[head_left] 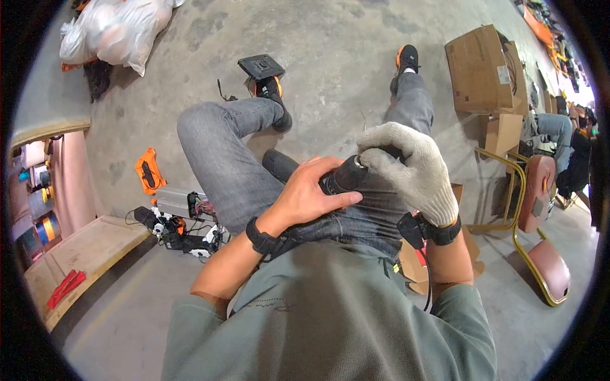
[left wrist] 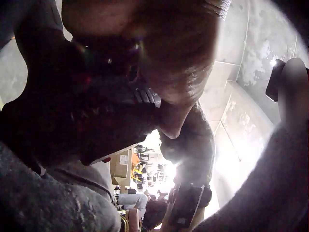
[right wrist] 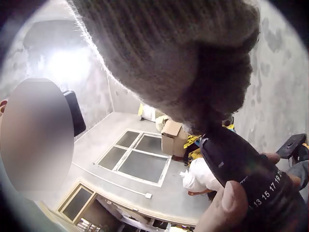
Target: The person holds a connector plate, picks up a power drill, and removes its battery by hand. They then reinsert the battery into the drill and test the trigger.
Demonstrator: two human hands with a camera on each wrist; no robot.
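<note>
A black drill-like tool with a ringed, tapering nose lies across the person's lap. The bare left hand grips its body, thumb along the near side. At the nose's tip, the right hand, in a cream knitted glove, has its fingers and thumb curled together; whatever lies between the fingertips is hidden. White numbers show on the tool's collar in the right wrist view, with the glove against the nose end. The left wrist view shows the tool dark beneath the left hand.
Cabled parts and an orange item lie on the floor at left, near a wooden bench. Cardboard boxes and a tipped chair are at right. A black flat device stands by one foot; white bags lie beyond.
</note>
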